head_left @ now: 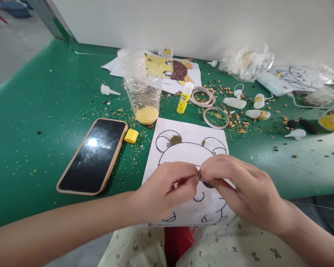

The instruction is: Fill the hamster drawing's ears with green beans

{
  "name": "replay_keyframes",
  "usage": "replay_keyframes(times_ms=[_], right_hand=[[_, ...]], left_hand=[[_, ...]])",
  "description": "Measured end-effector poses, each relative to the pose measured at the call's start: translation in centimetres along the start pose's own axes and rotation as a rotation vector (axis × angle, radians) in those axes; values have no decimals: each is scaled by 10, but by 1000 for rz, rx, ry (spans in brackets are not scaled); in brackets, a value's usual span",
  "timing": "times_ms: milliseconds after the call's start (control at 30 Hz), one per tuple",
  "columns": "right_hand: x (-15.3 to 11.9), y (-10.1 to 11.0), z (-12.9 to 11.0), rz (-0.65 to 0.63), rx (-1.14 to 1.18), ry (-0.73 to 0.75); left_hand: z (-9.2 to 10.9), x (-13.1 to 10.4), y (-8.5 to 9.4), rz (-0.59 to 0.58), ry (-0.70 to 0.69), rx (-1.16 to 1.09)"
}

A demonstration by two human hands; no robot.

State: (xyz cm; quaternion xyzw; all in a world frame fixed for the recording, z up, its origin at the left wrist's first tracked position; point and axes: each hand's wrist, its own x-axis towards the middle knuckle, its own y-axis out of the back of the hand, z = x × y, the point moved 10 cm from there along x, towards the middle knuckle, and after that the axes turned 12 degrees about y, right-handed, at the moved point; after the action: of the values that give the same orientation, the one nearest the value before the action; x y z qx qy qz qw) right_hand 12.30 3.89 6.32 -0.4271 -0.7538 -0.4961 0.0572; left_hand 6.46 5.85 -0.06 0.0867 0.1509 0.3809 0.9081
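Observation:
My left hand (171,187) and my right hand (239,185) meet fingertip to fingertip above a white sheet with a black line drawing (183,152). Both are closed in a pinch; whatever lies between the fingertips is too small to make out. Dark greenish grains (176,139) fill part of the drawing's left ear, and a few lie in the right ear. The drawing's lower middle is partly hidden by my hands.
Left of the sheet lie a phone (93,155) and a yellow cap (131,136). Behind it stand a plastic cup (144,96) and a glue stick (185,98), beside tape rolls (216,118). Small bottles (235,102), plastic bags (247,61) and scattered grains cover the back right.

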Motion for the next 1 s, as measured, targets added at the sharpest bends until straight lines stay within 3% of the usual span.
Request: replay_keyframes(times_ms=[333,1000], right_hand=[[-1,8,-5,66,-70,49],[1,-1,-8,-18,-82,84]], left_hand=[[6,-1,3,24,-61,14],[-5,2,-3,-42,72,-79]])
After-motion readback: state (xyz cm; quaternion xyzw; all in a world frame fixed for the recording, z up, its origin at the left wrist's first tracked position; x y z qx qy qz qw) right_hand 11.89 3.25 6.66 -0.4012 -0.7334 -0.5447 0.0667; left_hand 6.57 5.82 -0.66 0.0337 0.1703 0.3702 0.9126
